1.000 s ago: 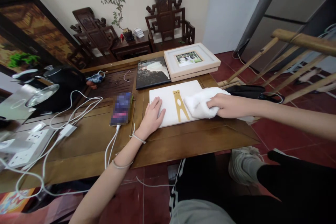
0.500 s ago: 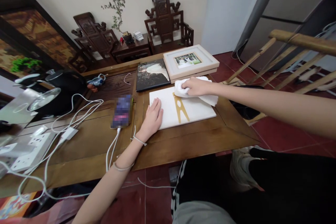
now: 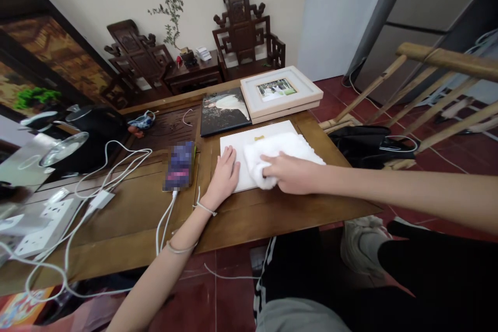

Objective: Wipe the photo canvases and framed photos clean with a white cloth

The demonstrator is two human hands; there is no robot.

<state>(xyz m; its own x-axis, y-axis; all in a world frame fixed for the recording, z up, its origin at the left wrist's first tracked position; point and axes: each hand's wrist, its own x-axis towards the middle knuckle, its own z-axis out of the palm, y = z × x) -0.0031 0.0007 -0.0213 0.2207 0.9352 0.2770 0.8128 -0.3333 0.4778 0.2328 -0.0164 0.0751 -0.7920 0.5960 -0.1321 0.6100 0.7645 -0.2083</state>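
Note:
A white board (image 3: 240, 154), likely the back of a picture frame, lies flat on the wooden table. My left hand (image 3: 224, 174) rests on its left edge with the fingers stretched out. A bunched white towel (image 3: 286, 144) is gripped in my right hand (image 3: 290, 172), pressed on the board near its front edge. Beneath the towel most of a gold A-shaped stand leg (image 3: 259, 138) is hidden; only its top end shows.
Behind the board lie a dark photo panel (image 3: 224, 110) and a pale framed picture (image 3: 282, 91). A phone (image 3: 179, 166) on a white cable is left of my hand. Further left are a power strip (image 3: 42, 225) and a black kettle (image 3: 95, 124). A bamboo chair (image 3: 436, 62) stands at right.
My right hand has drawn the towel from the board's far right part toward the front edge, covering most of the gold leg. My left hand stays in place.

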